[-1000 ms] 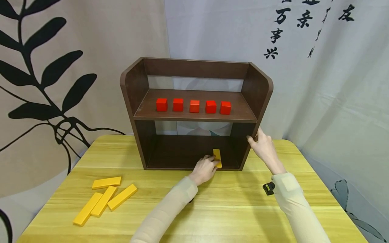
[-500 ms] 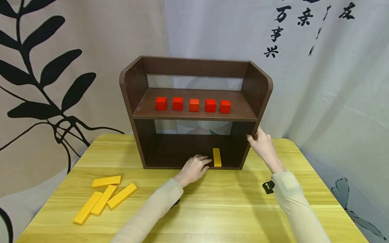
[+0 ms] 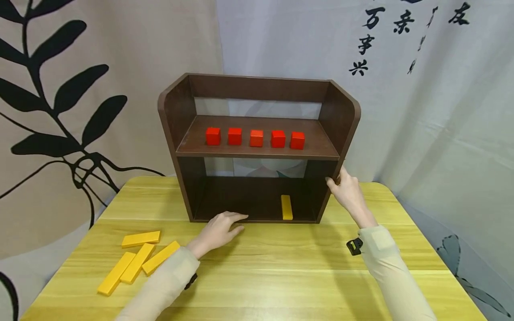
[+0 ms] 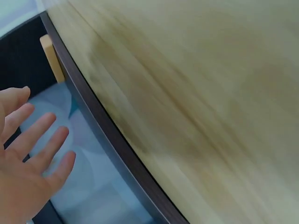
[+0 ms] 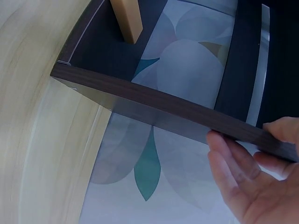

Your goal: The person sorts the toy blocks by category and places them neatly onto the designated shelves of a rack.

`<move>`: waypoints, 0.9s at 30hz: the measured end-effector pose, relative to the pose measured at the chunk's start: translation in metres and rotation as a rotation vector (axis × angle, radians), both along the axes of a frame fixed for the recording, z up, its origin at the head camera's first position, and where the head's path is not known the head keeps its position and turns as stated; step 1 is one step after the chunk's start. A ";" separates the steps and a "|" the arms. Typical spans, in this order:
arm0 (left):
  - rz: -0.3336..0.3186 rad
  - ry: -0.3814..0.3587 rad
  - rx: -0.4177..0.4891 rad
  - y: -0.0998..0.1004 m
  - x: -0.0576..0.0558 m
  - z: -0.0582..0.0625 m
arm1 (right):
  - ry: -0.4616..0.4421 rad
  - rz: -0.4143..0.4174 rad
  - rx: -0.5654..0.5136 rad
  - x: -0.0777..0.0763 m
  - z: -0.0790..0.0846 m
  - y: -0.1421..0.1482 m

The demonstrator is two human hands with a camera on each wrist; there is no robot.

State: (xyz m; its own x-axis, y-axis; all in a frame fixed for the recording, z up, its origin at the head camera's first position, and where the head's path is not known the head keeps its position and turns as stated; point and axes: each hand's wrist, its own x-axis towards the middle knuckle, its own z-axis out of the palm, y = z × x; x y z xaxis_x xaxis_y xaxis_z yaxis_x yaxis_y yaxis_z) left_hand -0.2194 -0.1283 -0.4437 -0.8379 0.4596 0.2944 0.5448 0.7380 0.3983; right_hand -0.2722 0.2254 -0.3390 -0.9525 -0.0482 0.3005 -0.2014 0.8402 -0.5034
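Observation:
My left hand [image 3: 217, 232] is spread and holds nothing, over the table in front of the brown shelf's [image 3: 257, 156] lower left part. In the left wrist view its fingers [image 4: 56, 144] are apart and relaxed. To its right, a yellow rectangular block [image 3: 287, 207] is on the lower board, near the right end. With thumb and fingers on opposite faces, my right hand [image 3: 348, 194] grips the shelf's right side panel [image 5: 154, 100]. Several yellow blocks [image 3: 116, 273] lie loosely grouped on the table at the left, one partly behind my left sleeve.
Several red cubes [image 3: 256, 138] stand in a spaced row on the upper board. The shelf stands toward the back of the yellow wood-grain table [image 3: 305, 276]. Behind hang pale curtains [image 3: 281, 40] with plant prints and black characters.
My left hand has let go of the yellow block on the lower board and moved left, out toward the table. My right hand keeps its hold on the side panel.

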 end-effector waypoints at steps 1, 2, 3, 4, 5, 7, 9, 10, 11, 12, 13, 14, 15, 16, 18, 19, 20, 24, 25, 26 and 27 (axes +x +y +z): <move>0.004 -0.002 0.003 -0.006 0.003 -0.001 | -0.003 0.000 -0.001 0.000 0.000 0.000; 0.007 -0.012 0.008 -0.013 0.006 -0.001 | -0.006 0.000 -0.003 0.001 0.000 0.000; 0.009 -0.021 0.015 -0.019 0.009 -0.001 | -0.010 -0.001 -0.004 0.001 0.000 0.000; 0.011 -0.031 0.024 -0.025 0.012 -0.002 | -0.014 -0.002 -0.001 0.001 0.000 0.000; 0.011 -0.043 0.036 -0.031 0.014 -0.002 | -0.020 -0.003 -0.001 0.001 0.000 0.001; 0.016 -0.064 0.050 -0.043 0.019 -0.002 | -0.029 -0.004 -0.001 0.002 0.000 0.001; 0.033 -0.085 0.057 -0.054 0.024 -0.002 | -0.023 -0.004 0.002 0.002 0.000 0.000; 0.044 -0.094 0.054 -0.060 0.027 -0.002 | -0.018 -0.004 0.003 0.002 0.000 0.000; 0.054 -0.111 0.054 -0.065 0.030 -0.002 | -0.016 -0.002 0.005 0.002 0.000 0.000; 0.066 -0.133 0.051 -0.071 0.033 -0.003 | -0.015 0.001 0.009 0.002 0.000 0.000; 0.076 -0.142 0.043 -0.077 0.036 -0.003 | -0.011 0.003 0.012 0.002 0.000 0.000; 0.085 -0.154 0.039 -0.082 0.039 -0.003 | -0.006 0.005 0.015 0.002 0.000 0.000; 0.090 -0.165 0.035 -0.088 0.041 -0.003 | -0.005 0.007 0.016 0.002 0.000 0.001; 0.095 -0.175 0.033 -0.094 0.043 -0.004 | -0.005 0.008 0.017 0.002 0.000 0.001; 0.103 -0.184 0.030 -0.105 0.047 -0.005 | 0.000 0.009 0.020 0.001 0.001 0.001; 0.109 -0.188 0.033 -0.110 0.048 -0.006 | 0.001 0.008 0.017 0.001 0.001 0.001; 0.111 -0.186 0.034 -0.115 0.049 -0.007 | 0.002 0.008 0.016 0.001 0.001 0.001; 0.121 -0.185 0.028 -0.131 0.055 -0.008 | -0.010 0.004 0.013 0.000 0.002 0.002; 0.118 -0.189 0.027 -0.134 0.056 -0.009 | -0.012 0.004 0.012 0.000 0.002 0.002; 0.116 -0.181 0.021 -0.137 0.058 -0.009 | -0.012 0.003 0.011 0.000 0.002 0.002; 0.117 -0.185 0.025 -0.139 0.059 -0.009 | -0.009 0.002 0.008 0.001 0.002 0.001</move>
